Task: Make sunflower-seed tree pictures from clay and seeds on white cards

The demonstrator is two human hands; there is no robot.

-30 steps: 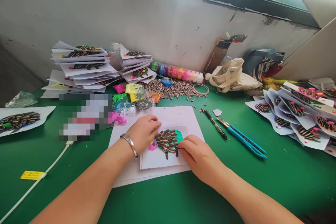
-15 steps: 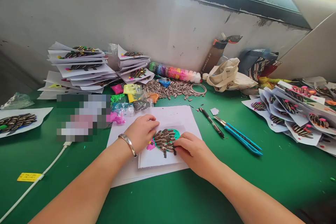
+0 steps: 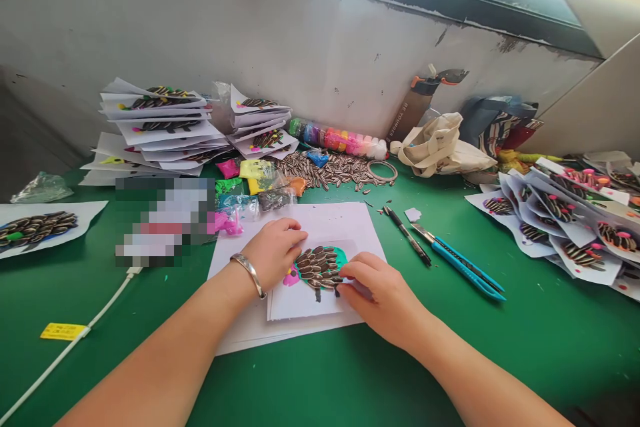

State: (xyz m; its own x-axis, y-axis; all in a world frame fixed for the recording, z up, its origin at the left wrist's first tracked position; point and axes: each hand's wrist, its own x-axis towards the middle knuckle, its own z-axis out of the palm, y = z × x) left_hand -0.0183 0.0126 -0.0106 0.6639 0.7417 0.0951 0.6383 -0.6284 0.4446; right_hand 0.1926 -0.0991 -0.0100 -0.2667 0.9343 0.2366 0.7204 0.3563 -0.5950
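A small white card (image 3: 300,310) lies on larger white sheets (image 3: 235,340). It bears a hedgehog-like picture of striped sunflower seeds (image 3: 317,267) set in teal clay, with a pink clay face (image 3: 291,275) and dark feet. My left hand (image 3: 275,247), with a silver bangle at the wrist, rests at the picture's upper left, fingers bent loosely and lying on the paper. At the picture's right edge is my right hand (image 3: 370,283), thumb and forefinger closed around a dark sunflower seed at the teal clay. Its other fingers are curled.
Behind the sheets are bagged coloured clays (image 3: 260,177) and loose seeds (image 3: 345,170) beside a tape ring (image 3: 383,172). To the right lie a pen (image 3: 407,237) and blue tweezers (image 3: 465,267). Finished seed cards (image 3: 565,220) and stacked cards (image 3: 160,127) flank the work; a white cable (image 3: 107,307) runs left.
The whole view has shifted slightly to the right. My right fingertips have moved slightly off the teal clay's edge, showing more of it; my left hand stays in place on the paper.
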